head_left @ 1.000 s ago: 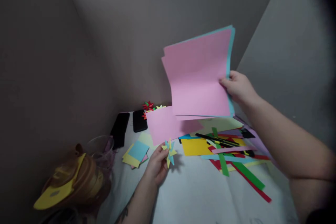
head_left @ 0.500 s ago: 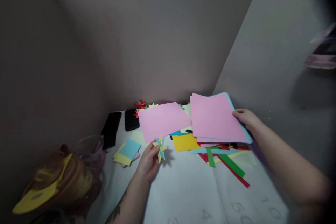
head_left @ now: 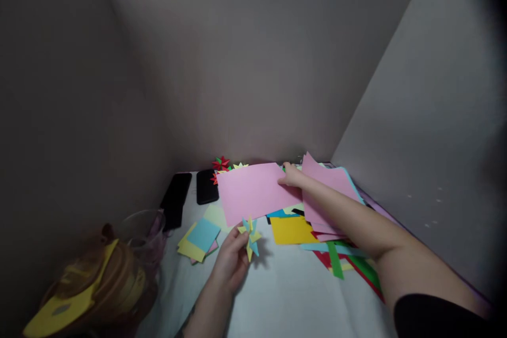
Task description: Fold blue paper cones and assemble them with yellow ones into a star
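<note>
My left hand [head_left: 232, 256] pinches a small folded paper star [head_left: 250, 233] in yellow and light blue, held just above the white table [head_left: 289, 296]. My right hand [head_left: 293, 175] reaches across to the far edge of a loose pink sheet [head_left: 253, 193] and its fingers rest on that sheet's right end. A stack of pink and blue sheets [head_left: 330, 190] lies flat under my right forearm, on top of coloured paper strips [head_left: 344, 261] and a yellow square [head_left: 291, 229].
Two black phones [head_left: 176, 200] [head_left: 207, 186] lie by the back partition, beside red and yellow paper stars [head_left: 222, 163]. Small blue and yellow squares [head_left: 200, 237] lie left of my hand. A clear cup [head_left: 144, 227] and a brown and yellow object [head_left: 87, 285] stand at the left. Grey partitions enclose the table.
My right hand lowered the stack of pink and blue sheets onto the table, let go of it, and moved left to the loose pink sheet. The left hand stayed put with the star.
</note>
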`<state>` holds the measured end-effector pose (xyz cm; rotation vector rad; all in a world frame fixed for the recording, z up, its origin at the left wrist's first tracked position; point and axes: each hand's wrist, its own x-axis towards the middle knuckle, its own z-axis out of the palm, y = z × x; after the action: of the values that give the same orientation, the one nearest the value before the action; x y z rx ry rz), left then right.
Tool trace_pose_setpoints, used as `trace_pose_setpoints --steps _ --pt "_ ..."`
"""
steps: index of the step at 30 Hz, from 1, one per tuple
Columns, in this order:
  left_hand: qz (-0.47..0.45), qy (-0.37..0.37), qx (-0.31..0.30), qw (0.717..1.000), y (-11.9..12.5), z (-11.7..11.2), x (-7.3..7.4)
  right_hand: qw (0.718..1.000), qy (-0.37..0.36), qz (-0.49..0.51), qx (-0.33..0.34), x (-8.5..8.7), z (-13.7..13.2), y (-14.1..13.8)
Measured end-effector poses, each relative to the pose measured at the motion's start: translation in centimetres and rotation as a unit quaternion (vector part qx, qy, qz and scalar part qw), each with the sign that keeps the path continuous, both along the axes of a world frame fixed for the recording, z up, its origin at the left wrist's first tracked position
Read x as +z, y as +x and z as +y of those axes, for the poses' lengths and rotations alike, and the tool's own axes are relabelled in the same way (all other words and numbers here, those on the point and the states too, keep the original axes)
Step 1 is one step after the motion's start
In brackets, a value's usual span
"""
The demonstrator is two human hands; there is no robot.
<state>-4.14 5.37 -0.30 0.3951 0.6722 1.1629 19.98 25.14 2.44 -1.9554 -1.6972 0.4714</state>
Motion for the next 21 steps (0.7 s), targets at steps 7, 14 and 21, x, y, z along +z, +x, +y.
trace_pose_setpoints --steps 7,14,21 --pt "-0.024 -0.017 0.001 1.000 0.8 0.3 -0.2 0.994 0.019 0.103 -0.040 0.1 -0.1 0.7" --pt "-0.025 -0.022 0.002 0.999 0.5 0.2 -0.3 0.943 0.095 0.317 -0.049 4.7 -1.5 3.1" --pt "-0.015 -0.018 0.004 1.000 0.5 0.3 -0.4 0.817 0.192 0.456 -0.296 5.9 -6.0 12.4"
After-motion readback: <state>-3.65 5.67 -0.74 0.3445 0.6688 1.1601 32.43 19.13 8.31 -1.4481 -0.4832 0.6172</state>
